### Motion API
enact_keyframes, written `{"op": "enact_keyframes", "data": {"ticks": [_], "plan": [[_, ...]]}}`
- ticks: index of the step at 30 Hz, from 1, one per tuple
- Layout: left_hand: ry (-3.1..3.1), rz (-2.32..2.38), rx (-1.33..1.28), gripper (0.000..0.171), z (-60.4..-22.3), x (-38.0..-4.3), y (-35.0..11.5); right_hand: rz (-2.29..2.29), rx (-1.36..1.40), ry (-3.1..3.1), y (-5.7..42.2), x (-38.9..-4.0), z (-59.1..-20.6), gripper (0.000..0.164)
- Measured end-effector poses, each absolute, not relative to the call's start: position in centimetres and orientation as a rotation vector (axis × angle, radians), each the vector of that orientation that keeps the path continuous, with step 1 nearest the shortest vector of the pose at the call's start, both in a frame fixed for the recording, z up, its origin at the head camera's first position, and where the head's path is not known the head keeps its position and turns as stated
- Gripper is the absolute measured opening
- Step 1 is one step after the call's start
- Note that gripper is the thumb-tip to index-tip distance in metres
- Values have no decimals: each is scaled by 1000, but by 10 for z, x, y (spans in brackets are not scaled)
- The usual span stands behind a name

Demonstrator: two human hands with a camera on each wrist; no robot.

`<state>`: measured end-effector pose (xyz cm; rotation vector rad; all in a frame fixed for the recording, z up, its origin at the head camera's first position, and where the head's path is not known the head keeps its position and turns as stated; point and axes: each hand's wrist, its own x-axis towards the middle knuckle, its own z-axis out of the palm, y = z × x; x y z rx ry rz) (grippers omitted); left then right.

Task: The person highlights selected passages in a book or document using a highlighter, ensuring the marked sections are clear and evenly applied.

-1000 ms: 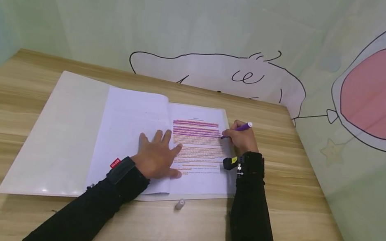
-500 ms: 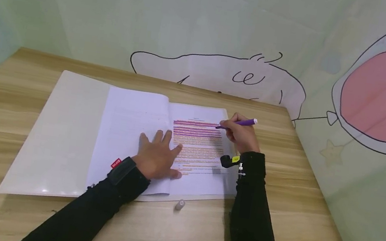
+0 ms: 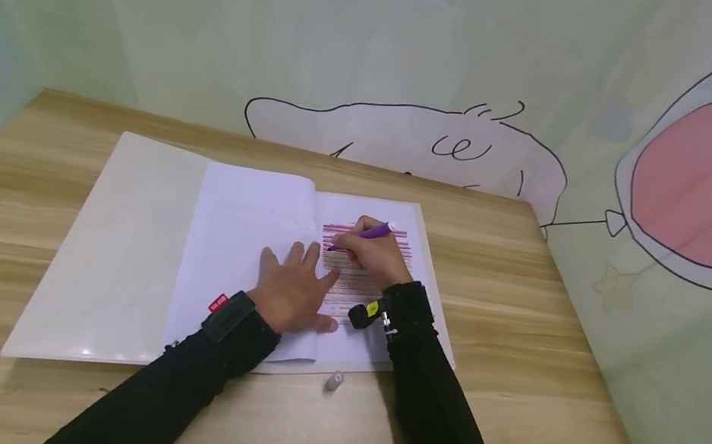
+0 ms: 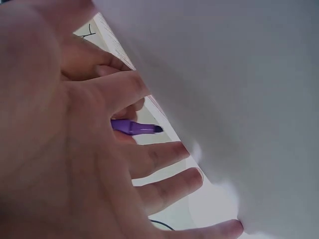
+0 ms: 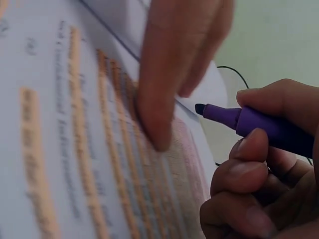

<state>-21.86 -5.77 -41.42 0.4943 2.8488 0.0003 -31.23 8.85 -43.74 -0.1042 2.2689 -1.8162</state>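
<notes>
Between the hands: the purple marker (image 3: pixel 377 231) is slanting over the right page (image 3: pixel 371 214), its tip (image 4: pixel 158 129) hovering just past the left forefinger.
Right hand: the right hand (image 3: pixel 380 258) is pinching the marker between thumb and fingers, so this is being the nearer hand.
Left hand: the left hand (image 3: pixel 291 293) is resting spread, its thumb and forefinger lying over the right page, its other fingertips reaching over the left page (image 3: pixel 245 221).
Long axis: the marker is running from its white end (image 3: pixel 391 226), beyond the right knuckles, back towards the left fingertips.
Key relation: the tip is standing by the left ends of the printed lines (image 3: pixel 355 285), just nearer the person than the purple strokes (image 3: pixel 336 228); I am judging this alignment decisive.
Contact: the right wrist view is suggesting a tip clear of the paper, but its angle is leaving this unsure.
Cap: a small grey cap (image 3: pixel 334 381) is lying on the table (image 3: pixel 310 438), between the black sleeves (image 3: pixel 439 403).
</notes>
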Motion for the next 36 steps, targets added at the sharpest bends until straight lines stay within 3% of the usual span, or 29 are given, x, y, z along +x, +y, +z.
{"op": "enact_keyframes", "data": {"ticks": [36], "plan": [[2844, 3, 505, 83, -412, -221, -57, -1501, -192, 2622, 77, -310, -443, 32]]}}
